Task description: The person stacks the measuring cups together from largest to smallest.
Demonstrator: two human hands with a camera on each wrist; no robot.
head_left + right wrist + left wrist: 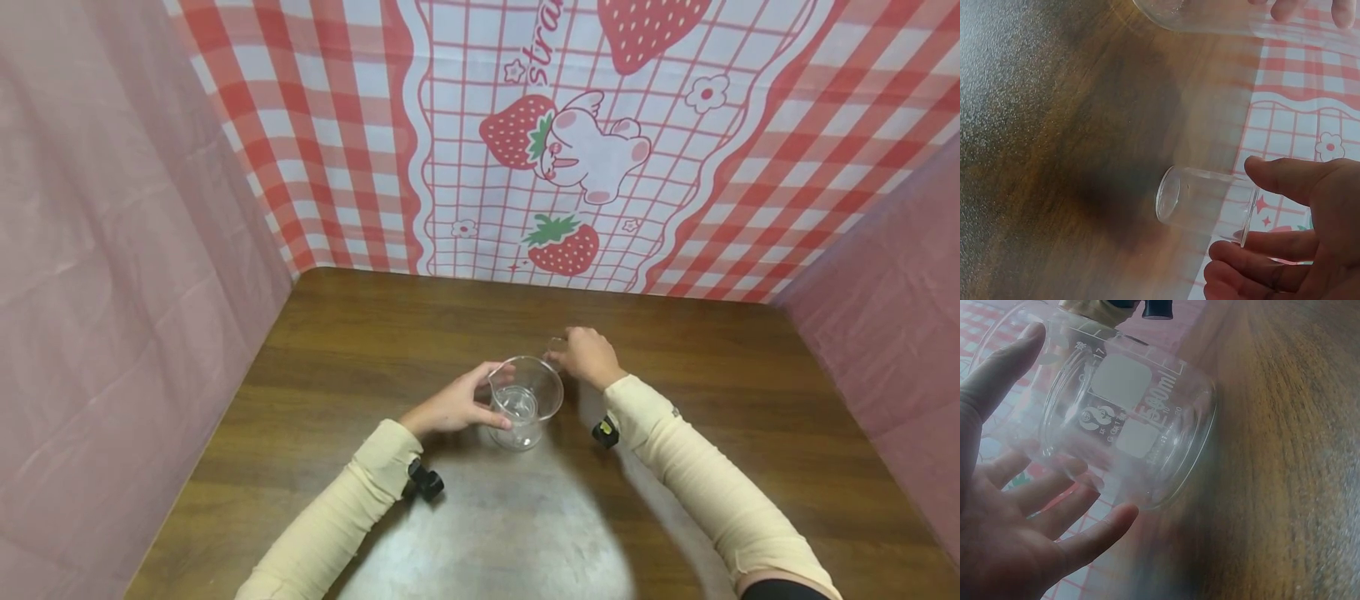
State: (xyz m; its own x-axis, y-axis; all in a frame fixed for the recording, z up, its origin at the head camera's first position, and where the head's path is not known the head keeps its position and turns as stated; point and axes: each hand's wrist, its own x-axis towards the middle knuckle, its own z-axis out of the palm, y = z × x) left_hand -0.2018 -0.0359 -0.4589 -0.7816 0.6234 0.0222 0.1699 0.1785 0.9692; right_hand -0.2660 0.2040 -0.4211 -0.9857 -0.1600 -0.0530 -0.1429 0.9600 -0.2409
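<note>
A large clear glass beaker (527,429), printed with white 500ml markings in the left wrist view, has a smaller glass vessel (517,403) nested inside it. My left hand (459,404) holds the large beaker from its left side, thumb along the near wall and spread fingers around the far side. Beyond its right rim, my right hand (588,354) pinches a small clear beaker (1207,197) at the rim, between the thumb and fingers. In the right wrist view, the small beaker's base points away from the palm, close over the table.
The brown wooden table (360,333) reflects a bright patch of light in front of the large beaker. A red-checked strawberry cloth (465,150) hangs behind its back edge. Pink curtains (112,250) flank both sides. Black wrist cameras (426,481) hang under both sleeves.
</note>
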